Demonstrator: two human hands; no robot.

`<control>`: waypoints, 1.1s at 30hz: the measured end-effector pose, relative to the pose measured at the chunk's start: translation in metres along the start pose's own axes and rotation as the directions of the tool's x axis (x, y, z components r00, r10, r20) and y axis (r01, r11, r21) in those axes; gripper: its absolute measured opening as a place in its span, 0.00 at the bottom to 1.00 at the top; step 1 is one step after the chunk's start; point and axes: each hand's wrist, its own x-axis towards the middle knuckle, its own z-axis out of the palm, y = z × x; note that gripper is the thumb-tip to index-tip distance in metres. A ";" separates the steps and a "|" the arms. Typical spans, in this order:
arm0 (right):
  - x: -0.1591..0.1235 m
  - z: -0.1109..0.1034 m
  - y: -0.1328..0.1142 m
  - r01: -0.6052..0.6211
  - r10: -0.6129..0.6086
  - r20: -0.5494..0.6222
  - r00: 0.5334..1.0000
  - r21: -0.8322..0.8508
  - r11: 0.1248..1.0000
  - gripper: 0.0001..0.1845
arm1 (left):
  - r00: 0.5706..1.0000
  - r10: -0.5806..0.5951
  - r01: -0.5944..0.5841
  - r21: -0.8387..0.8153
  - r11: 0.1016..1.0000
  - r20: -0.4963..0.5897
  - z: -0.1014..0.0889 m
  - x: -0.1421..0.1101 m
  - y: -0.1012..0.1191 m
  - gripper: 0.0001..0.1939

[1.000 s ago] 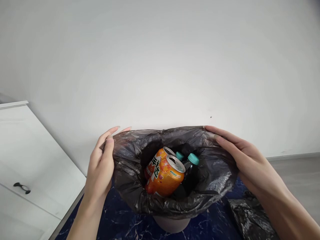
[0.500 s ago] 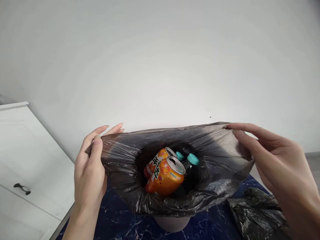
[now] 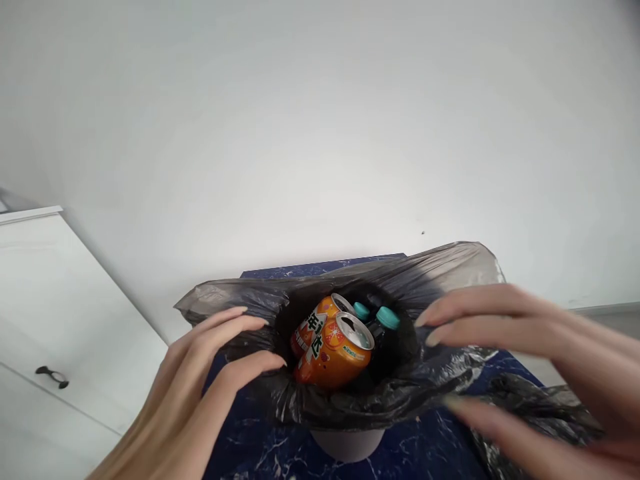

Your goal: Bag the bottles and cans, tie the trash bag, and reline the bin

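A black plastic garbage bag (image 3: 350,418) lines a pale bin (image 3: 349,445), its loose rim spreading out to both sides. Inside it lean two orange soda cans (image 3: 333,353), opened at the top, beside two dark bottles with teal caps (image 3: 387,318). At the bag's left side, my left hand (image 3: 215,367) has its fingers apart, close to the plastic; whether the tips touch it I cannot tell. My right hand (image 3: 515,360), a little blurred, hovers by the bag's right side, thumb and fingers spread wide with nothing between them.
The bin stands on a dark blue marbled tabletop (image 3: 425,453). Another crumpled black plastic bag (image 3: 520,407) lies at the right, partly behind my right hand. A white cabinet (image 3: 65,293) is at the left, and a plain wall (image 3: 320,133) rises behind.
Both hands have let go of the bag's rim and moved inward and lower. The stretched rim has slackened and dropped, uncovering the table's back edge. The cans and bottles stay put.
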 end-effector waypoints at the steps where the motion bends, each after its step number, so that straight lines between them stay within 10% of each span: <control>1: 0.000 0.003 -0.002 0.140 -0.132 0.083 0.988 -0.098 0.985 0.28 | 0.998 0.041 -0.045 0.082 0.996 0.056 0.001 0.000 -0.002 0.27; 4: 0.002 0.013 0.001 0.390 -0.321 0.278 0.905 -0.244 0.888 0.35 | 0.986 0.116 -0.139 0.211 0.968 0.117 0.003 0.010 -0.015 0.18; 12: 0.002 0.019 0.011 0.512 -0.386 0.352 0.853 -0.416 0.752 0.32 | 0.974 0.224 -0.215 0.199 0.956 -0.023 -0.001 0.037 -0.015 0.08; 20: 0.003 0.013 0.013 0.402 -0.334 0.225 0.916 -0.493 0.772 0.16 | 0.961 0.156 -0.139 0.093 0.986 -0.228 0.006 0.039 -0.011 0.10; 33: 0.003 -0.003 0.013 0.288 -0.260 0.127 0.957 -0.352 0.891 0.09 | 0.979 0.004 0.002 0.026 1.000 -0.204 0.011 0.041 -0.027 0.09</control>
